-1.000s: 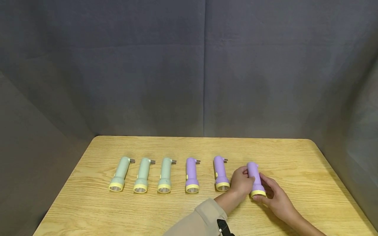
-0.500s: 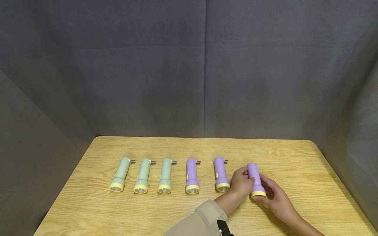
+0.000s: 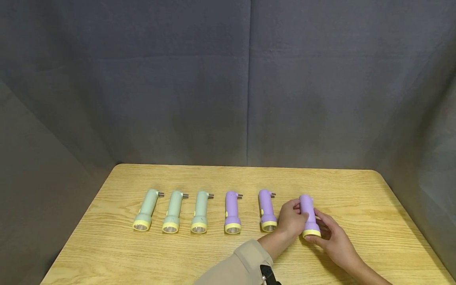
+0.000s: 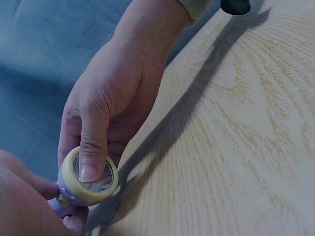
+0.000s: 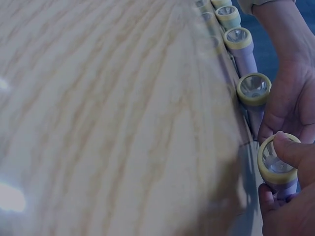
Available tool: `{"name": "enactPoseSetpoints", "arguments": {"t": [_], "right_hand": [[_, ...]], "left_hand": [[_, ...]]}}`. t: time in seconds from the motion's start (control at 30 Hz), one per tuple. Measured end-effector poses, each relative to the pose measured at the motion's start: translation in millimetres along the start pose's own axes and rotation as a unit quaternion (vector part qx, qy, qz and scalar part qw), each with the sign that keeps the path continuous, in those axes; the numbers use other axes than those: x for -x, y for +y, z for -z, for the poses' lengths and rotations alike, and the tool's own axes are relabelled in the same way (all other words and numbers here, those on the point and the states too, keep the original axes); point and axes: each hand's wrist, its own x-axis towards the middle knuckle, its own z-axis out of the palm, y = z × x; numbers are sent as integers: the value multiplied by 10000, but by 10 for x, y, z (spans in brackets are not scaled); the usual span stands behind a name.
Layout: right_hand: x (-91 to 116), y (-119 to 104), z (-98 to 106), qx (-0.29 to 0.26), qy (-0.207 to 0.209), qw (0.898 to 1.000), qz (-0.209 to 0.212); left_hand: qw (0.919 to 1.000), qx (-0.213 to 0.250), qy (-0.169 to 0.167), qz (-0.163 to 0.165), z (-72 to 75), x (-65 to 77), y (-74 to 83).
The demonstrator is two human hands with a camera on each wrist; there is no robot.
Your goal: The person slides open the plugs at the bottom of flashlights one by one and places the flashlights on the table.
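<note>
In the head view, my left hand [image 3: 293, 220] grips the body of a purple flashlight [image 3: 309, 221] from the left, thumb along its top. My right hand [image 3: 335, 237] holds the flashlight's yellow-rimmed head from the right. The left wrist view shows the right thumb [image 4: 92, 152] lying across the clear lens [image 4: 104, 183]. A small yellow switch [image 4: 63, 200] on the flashlight's side shows between the hands. In the right wrist view, the right thumb covers part of the lens [image 5: 275, 163]. The flashlight's underside is hidden.
Two more purple flashlights [image 3: 232, 209] [image 3: 267, 209] lie left of the hands, their plug prongs pointing right. Three green flashlights [image 3: 145, 209] [image 3: 173, 209] [image 3: 200, 209] continue that row. All lie on a wood-grain table [image 3: 160, 257] backed by grey cloth [image 3: 178, 99].
The far end of the held purple flashlight has shifted slightly up and right in the head view. Both hands keep nearly the same hold; the other flashlights stay put.
</note>
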Motion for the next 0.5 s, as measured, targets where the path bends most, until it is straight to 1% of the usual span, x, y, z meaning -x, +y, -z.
{"name": "enactPoseSetpoints", "arguments": {"t": [0.2,0.5], "right_hand": [[-7,-123,34,-107,41,9999,61],[-3,-355,82,71,168,9996,198]], "left_hand": [[9999,-18,-143,-80,58,49,113],[9993,126,-337,-131,163,162,324]]}}
